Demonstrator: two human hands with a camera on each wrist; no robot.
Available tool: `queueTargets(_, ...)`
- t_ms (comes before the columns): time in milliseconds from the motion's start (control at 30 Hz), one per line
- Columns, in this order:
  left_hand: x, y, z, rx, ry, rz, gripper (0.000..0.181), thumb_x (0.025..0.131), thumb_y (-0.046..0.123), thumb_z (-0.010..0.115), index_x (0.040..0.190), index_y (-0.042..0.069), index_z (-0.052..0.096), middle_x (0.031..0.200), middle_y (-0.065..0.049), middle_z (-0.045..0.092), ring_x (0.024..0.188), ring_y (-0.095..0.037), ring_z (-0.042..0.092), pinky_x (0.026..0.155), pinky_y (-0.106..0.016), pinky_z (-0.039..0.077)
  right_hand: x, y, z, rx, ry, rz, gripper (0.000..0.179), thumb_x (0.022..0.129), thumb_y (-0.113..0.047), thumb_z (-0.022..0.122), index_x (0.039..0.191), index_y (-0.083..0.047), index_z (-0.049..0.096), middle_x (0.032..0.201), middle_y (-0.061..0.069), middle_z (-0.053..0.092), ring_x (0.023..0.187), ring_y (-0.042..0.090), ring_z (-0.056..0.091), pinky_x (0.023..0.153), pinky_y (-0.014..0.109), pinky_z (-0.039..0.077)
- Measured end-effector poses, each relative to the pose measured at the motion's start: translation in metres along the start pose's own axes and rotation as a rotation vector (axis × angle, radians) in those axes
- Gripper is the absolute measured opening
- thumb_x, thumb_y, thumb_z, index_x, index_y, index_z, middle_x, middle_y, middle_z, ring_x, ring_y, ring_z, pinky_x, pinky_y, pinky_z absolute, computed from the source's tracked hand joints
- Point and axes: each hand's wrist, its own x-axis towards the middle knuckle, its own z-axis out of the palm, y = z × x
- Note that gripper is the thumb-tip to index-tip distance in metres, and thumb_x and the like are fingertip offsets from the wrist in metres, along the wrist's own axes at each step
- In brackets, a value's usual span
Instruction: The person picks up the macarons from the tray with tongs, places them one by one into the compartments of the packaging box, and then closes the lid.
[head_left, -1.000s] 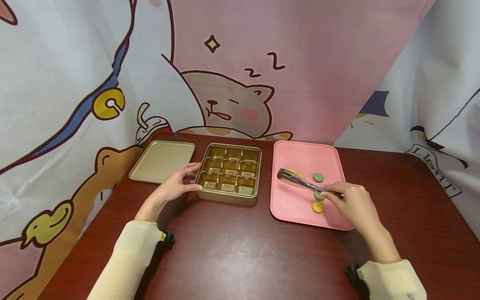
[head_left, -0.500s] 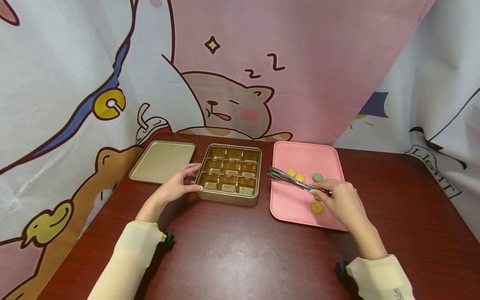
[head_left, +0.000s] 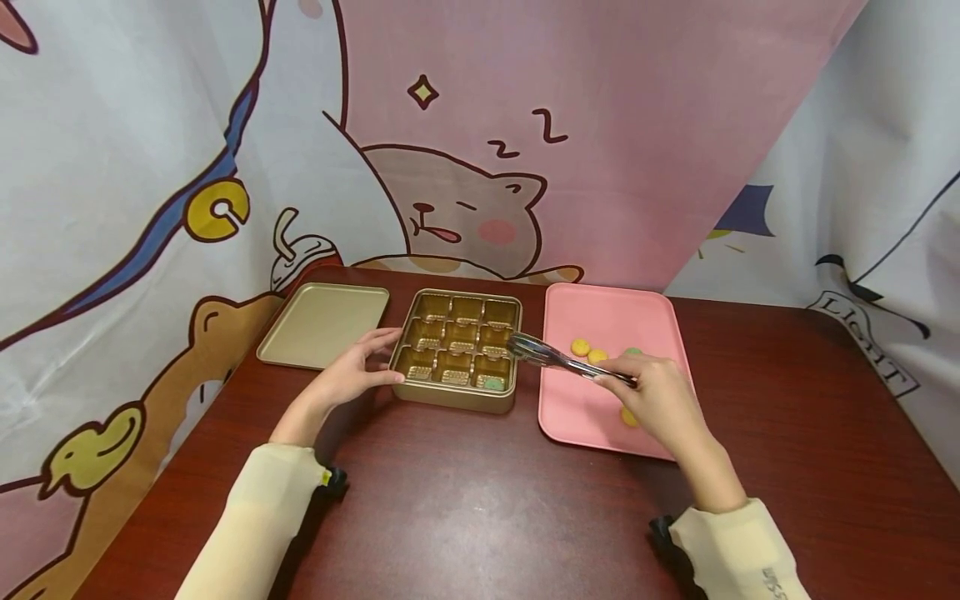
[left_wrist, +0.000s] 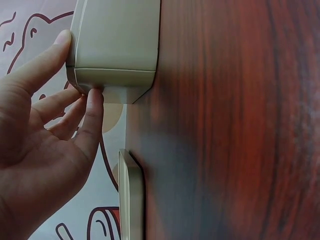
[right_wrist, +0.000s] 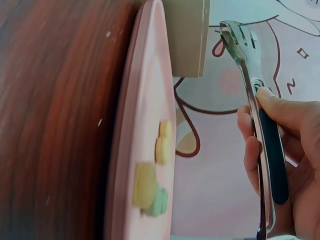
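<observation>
My left hand (head_left: 348, 371) holds the near left corner of a gold tin box (head_left: 450, 397), thumb at the front and fingers along its left side. A gold insert divides the box into compartments; a green macaron (head_left: 492, 384) lies in the front right one. My right hand (head_left: 663, 404) grips metal tongs (head_left: 551, 357) by their handle. Their head is at the box's right rim, raised above the table in the right wrist view. Whether anything is between the tong tips, I cannot tell. Yellow macarons (head_left: 581, 347) and a green macaron (right_wrist: 157, 200) sit on the pink tray (head_left: 573, 425).
A flat gold lid (head_left: 322, 325) lies left of the box on the dark red wooden table (head_left: 465, 517). Behind the table hangs a cartoon-printed cloth (head_left: 615, 150). The right hand partly covers the tray's near right part.
My right hand has carried the tongs leftward, from over the pink tray to the box's right rim. My left hand and the box have stayed in place.
</observation>
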Motion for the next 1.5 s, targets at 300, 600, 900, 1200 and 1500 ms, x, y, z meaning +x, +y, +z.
queueTargets(300, 0.0, -0.002, 0.0, 0.014, 0.006, 0.01, 0.074, 0.091, 0.009, 0.072, 0.152, -0.006, 0.033, 0.158, -0.022, 0.028, 0.132, -0.043, 0.044, 0.11, -0.055, 0.043, 0.011, -0.018, 0.014, 0.033, 0.011, -0.076, 0.018, 0.078, -0.017, 0.084, 0.096, -0.012, 0.081, 0.096, 0.007, 0.078, 0.082, 0.026, 0.072, 0.071, 0.042, 0.05)
queueTargets(600, 0.0, 0.001, 0.0, 0.004, 0.008, 0.015, 0.074, 0.091, 0.008, 0.072, 0.151, -0.007, 0.033, 0.158, -0.023, 0.028, 0.132, -0.043, 0.044, 0.109, -0.056, 0.043, 0.017, -0.036, 0.025, 0.082, -0.04, -0.069, 0.015, 0.081, -0.018, 0.082, 0.096, -0.015, 0.081, 0.086, 0.001, 0.077, 0.082, 0.022, 0.073, 0.07, 0.039, 0.054)
queueTargets(900, -0.001, 0.001, 0.0, 0.004, 0.006, 0.013, 0.074, 0.09, 0.008, 0.072, 0.152, -0.006, 0.033, 0.158, -0.023, 0.028, 0.131, -0.043, 0.044, 0.109, -0.056, 0.043, 0.022, -0.042, 0.037, 0.093, -0.054, -0.138, 0.014, 0.083, -0.017, 0.08, 0.096, -0.013, 0.081, 0.084, -0.002, 0.077, 0.076, 0.015, 0.068, 0.069, 0.036, 0.054)
queueTargets(1200, 0.003, -0.003, 0.0, -0.003, 0.007, 0.029, 0.074, 0.091, 0.008, 0.072, 0.152, -0.007, 0.033, 0.158, -0.022, 0.027, 0.131, -0.042, 0.044, 0.109, -0.056, 0.043, 0.024, -0.043, 0.041, 0.116, -0.084, -0.149, 0.018, 0.083, -0.02, 0.08, 0.1, -0.014, 0.08, 0.087, -0.002, 0.076, 0.081, 0.015, 0.071, 0.079, 0.042, 0.053)
queueTargets(1500, 0.0, -0.002, 0.0, 0.016, 0.008, 0.021, 0.074, 0.09, 0.01, 0.073, 0.152, -0.006, 0.034, 0.157, -0.022, 0.028, 0.13, -0.041, 0.045, 0.107, -0.056, 0.044, 0.022, -0.039, 0.032, 0.147, -0.066, -0.096, 0.024, 0.083, -0.02, 0.081, 0.105, -0.011, 0.079, 0.087, -0.002, 0.074, 0.076, 0.012, 0.062, 0.068, 0.03, 0.05)
